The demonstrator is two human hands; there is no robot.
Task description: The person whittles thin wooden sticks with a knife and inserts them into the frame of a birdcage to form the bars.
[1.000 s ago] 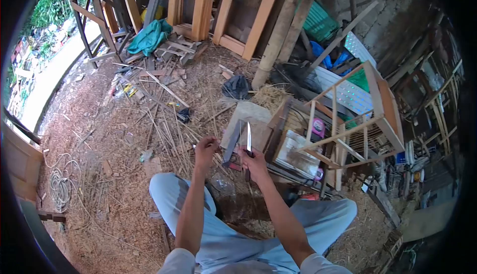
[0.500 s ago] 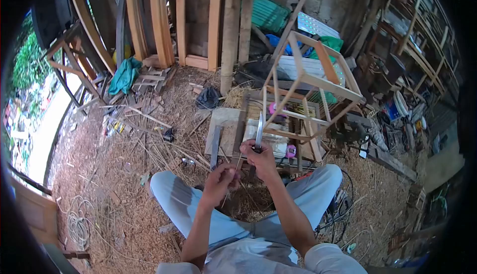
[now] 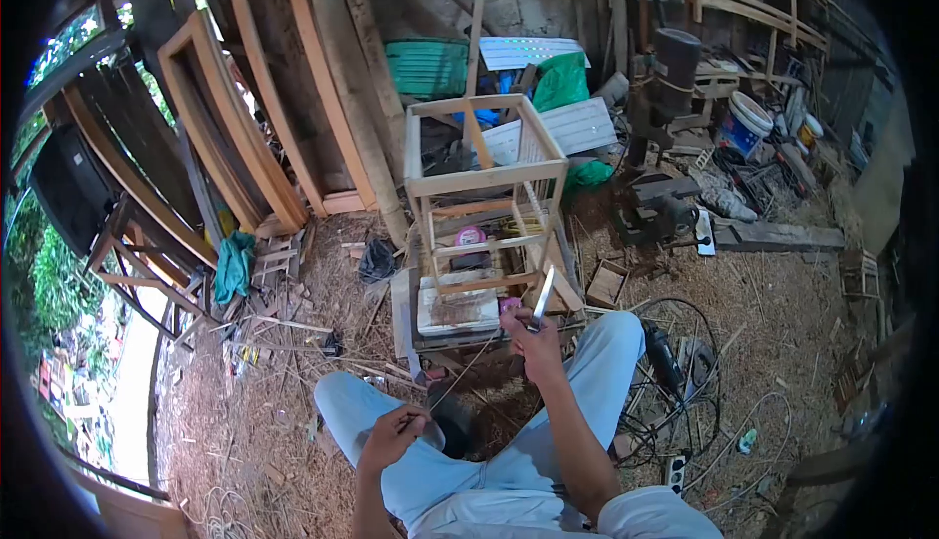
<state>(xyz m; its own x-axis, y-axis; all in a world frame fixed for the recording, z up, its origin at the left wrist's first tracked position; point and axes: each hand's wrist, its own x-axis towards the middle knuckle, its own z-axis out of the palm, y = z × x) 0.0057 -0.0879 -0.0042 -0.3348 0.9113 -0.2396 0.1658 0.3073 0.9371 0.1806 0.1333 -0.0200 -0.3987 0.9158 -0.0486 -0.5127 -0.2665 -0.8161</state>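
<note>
My right hand [image 3: 536, 343] is closed around the handle of a knife, its bright blade [image 3: 544, 296] pointing up and slightly right. Lower and to the left, over my left thigh, my left hand [image 3: 393, 435] pinches the lower end of a thin wooden stick [image 3: 460, 377]. The stick slants up toward my right hand, its far end close below those fingers. Beyond the knife stands a bare wooden frame [image 3: 486, 183] with thin legs and crossbars, above a low bench holding a whitish slab [image 3: 456, 312].
Shavings and offcuts cover the ground [image 3: 264, 422]. Black cable loops [image 3: 719, 382] lie by my right knee, near a small wooden box [image 3: 607, 283]. Door-like wooden frames [image 3: 210, 128] lean at the back left. A paint bucket [image 3: 745, 125] stands at the far right.
My hands have moved apart: the left has gone down and left with the stick, the right slightly right and down with the knife. The whole view has turned and tilted.
</note>
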